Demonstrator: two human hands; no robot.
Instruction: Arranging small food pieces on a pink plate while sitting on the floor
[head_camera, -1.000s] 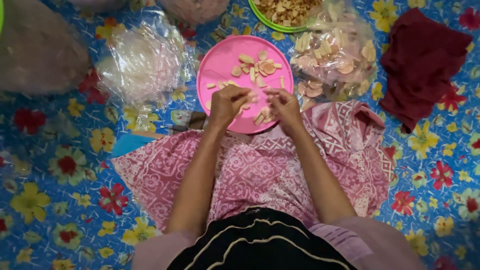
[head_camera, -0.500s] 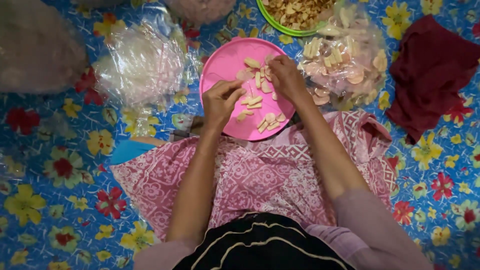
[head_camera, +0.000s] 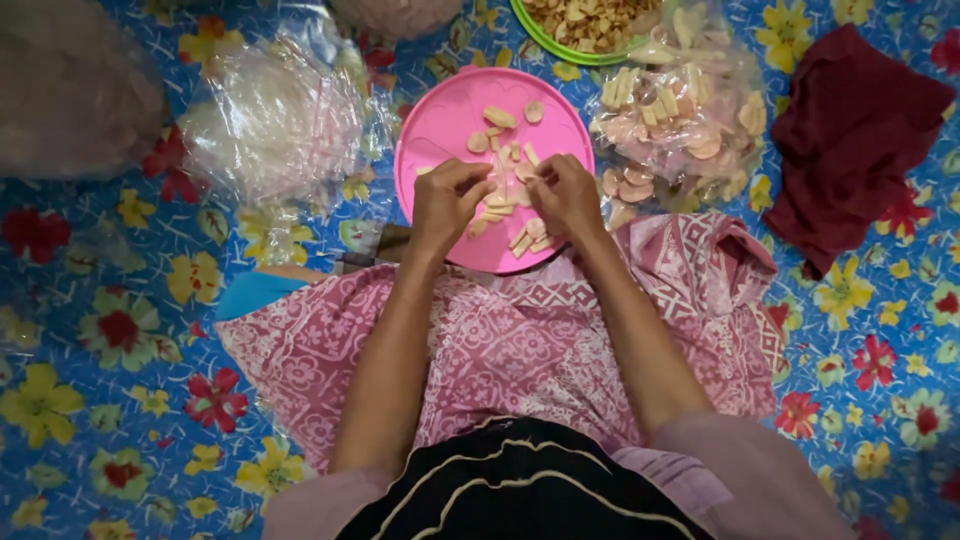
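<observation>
Your left hand (head_camera: 448, 203) and right hand (head_camera: 563, 196) meet over the pink plate (head_camera: 440, 125), fingertips pinched on one small pale chip (head_camera: 512, 190) between them; more chips (head_camera: 500, 118) lie loose on the plate. Judge each chip light, thin, stiff and brittle: grip it by its edges with light pressure. The plate rests at the edge of a pink cloth (head_camera: 500, 340) on a flowered mat (head_camera: 120, 350), with a chip bag (head_camera: 680, 130), a green bowl (head_camera: 545, 38), empty bags (head_camera: 270, 120) and a red cloth (head_camera: 850, 140) near.
</observation>
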